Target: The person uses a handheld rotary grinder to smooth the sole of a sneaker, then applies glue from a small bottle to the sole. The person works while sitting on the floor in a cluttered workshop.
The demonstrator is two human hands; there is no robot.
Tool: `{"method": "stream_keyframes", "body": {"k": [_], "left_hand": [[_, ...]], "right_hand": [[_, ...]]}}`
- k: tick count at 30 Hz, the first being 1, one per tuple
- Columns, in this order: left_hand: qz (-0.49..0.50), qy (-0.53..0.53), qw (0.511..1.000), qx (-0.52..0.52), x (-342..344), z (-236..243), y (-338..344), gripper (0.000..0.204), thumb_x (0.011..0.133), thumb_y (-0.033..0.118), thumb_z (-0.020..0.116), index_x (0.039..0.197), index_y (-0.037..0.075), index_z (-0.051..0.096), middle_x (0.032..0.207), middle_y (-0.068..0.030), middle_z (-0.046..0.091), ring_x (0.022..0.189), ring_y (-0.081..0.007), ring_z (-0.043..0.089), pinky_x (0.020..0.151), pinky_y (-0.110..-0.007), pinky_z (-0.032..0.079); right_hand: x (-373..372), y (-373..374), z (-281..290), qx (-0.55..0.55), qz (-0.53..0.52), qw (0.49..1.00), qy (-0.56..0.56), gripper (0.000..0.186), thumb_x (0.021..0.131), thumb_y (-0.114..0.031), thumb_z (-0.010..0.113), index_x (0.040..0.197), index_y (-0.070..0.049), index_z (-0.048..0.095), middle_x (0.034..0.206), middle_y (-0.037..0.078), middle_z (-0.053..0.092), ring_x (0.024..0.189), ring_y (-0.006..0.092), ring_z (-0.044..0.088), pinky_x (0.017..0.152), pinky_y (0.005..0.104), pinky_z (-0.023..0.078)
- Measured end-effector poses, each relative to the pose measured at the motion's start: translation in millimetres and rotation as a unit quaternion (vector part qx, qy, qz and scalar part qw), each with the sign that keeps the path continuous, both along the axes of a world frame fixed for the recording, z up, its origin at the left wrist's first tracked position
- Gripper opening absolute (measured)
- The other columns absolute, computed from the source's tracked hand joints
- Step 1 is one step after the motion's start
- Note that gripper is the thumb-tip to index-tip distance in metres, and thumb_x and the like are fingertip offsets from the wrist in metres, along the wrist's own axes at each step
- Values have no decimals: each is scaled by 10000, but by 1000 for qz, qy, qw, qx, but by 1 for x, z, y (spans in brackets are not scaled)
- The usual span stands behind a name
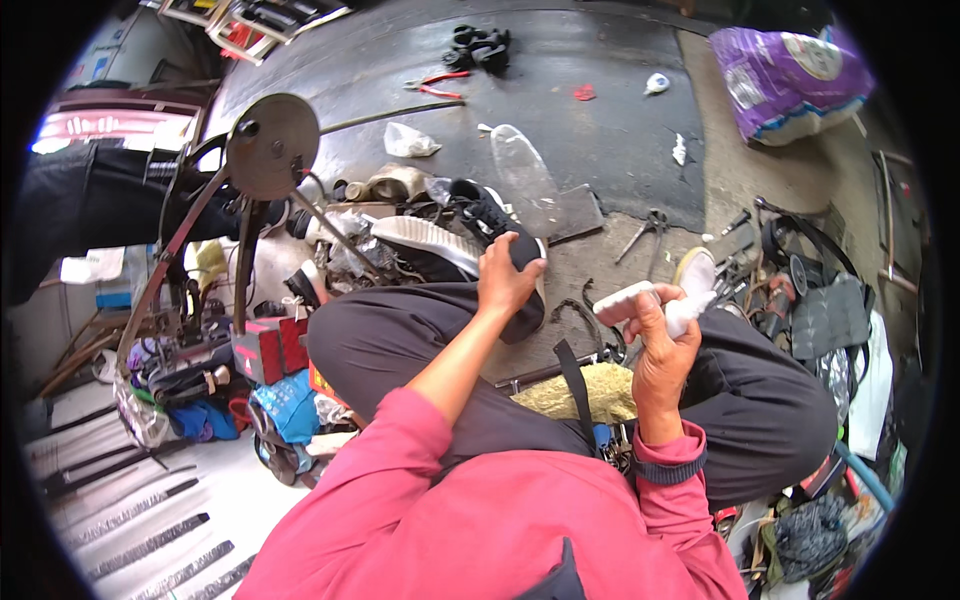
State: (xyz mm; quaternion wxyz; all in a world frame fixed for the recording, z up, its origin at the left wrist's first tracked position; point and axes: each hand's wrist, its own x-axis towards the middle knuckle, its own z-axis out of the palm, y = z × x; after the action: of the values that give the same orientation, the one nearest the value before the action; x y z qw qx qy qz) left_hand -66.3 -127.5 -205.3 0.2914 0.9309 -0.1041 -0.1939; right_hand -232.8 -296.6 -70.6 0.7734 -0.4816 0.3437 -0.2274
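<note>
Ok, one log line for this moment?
left hand: on black shoe at knee | right hand: gripping white tube | seated, tools on ground

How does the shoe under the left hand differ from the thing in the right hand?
The black shoe is dark and bulky; the white tube is pale and slim. The shoe rests on the knee under the left hand; the tube is lifted, gripped in the right hand. Each is held by one hand.

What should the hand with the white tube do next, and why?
Probably bring the white tube in the right hand across to the black shoe. The left hand grips that shoe on the knee, while the tube is apart from it.
</note>
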Motion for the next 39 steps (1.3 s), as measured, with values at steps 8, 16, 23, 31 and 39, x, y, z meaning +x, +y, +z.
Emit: {"method": "stream_keyframes", "body": {"k": [8,16,23,31,39], "left_hand": [[32,-51,989,133,-14,-59,-22,1111,703,237,925,1614,257,290,1581,-249,363,1401,-507,453,1031,-570,545],[328,10,903,-277,46,-2,18,661,863,3,627,1505,125,525,1322,-195,671,1044,-377,748,702,-427,663],[290,23,727,-622,52,129,86,601,952,40,608,1529,98,449,1323,-186,642,1064,-365,739,713,-509,709],[182,122,649,-729,-16,218,122,526,989,236,635,1454,-1,572,1368,-158,688,1231,-324,696,1001,-553,610],[44,196,720,-664,3,260,85,385,996,124,599,1351,-25,606,1141,-109,726,999,-166,724,932,-303,574]], "right_hand": [[-3,-2,4,38,14,999,-10,183,1024,-135,753,1094,-26,624,903,65,722,671,101,637,599,241,494],[-6,-5,13,3,30,999,-46,157,1025,-97,731,1127,-11,647,924,60,735,735,105,672,625,245,503],[-8,-1,38,-39,28,996,-69,177,1021,-104,727,1146,-1,656,933,72,748,740,127,702,598,244,500],[-7,-1,92,-125,100,977,-144,216,1051,-135,699,1205,0,632,929,56,726,724,92,640,635,237,467],[-18,-20,172,-193,247,936,-161,252,1018,-68,726,1232,31,636,857,46,731,754,142,759,581,216,491]]}}
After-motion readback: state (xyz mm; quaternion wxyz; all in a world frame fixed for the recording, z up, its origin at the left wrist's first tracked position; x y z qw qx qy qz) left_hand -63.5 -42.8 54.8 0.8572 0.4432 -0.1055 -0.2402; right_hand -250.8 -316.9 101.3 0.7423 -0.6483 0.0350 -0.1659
